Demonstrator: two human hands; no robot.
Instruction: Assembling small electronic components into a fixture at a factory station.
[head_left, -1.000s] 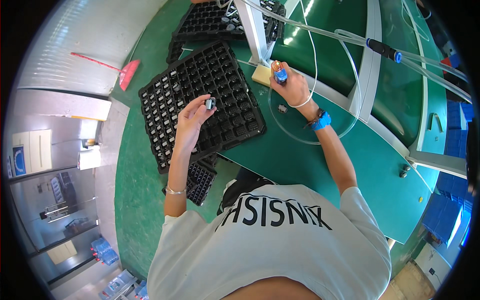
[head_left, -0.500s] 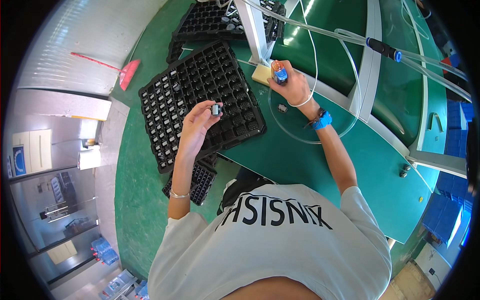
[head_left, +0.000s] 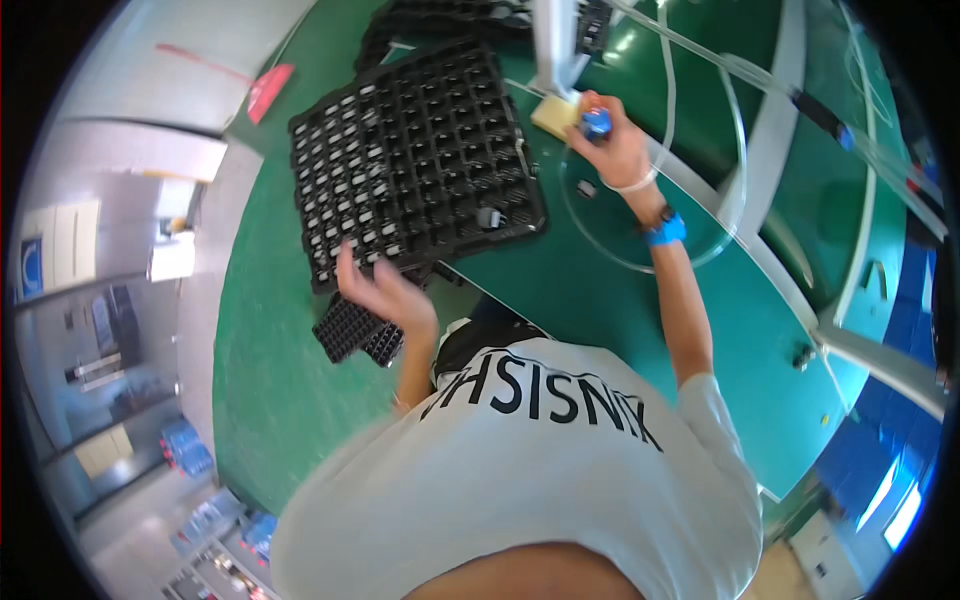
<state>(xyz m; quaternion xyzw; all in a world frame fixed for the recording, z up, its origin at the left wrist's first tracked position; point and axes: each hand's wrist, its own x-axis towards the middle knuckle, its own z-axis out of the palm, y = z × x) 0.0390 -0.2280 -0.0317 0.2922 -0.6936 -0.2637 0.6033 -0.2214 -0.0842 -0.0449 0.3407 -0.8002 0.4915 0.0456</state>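
Small grey part (head_left: 488, 217) now seated in a cell near the right edge of black cell tray (head_left: 415, 150); held at left fingertips half a second earlier. Left hand (head_left: 385, 295) withdrawn to tray's near edge, fingers loosely open, empty. Right hand (head_left: 610, 140) beyond tray's right corner, closed on blue-capped tool (head_left: 596, 122) over green tabletop (head_left: 600, 300).

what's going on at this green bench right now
A person in a white shirt leans over a green table. The right hand grips a small blue-tipped tool beside a yellowish block, with a thin clear hose looping past. The left hand hovers open and empty at the near edge of a black compartment tray. One small grey part sits in a tray cell.
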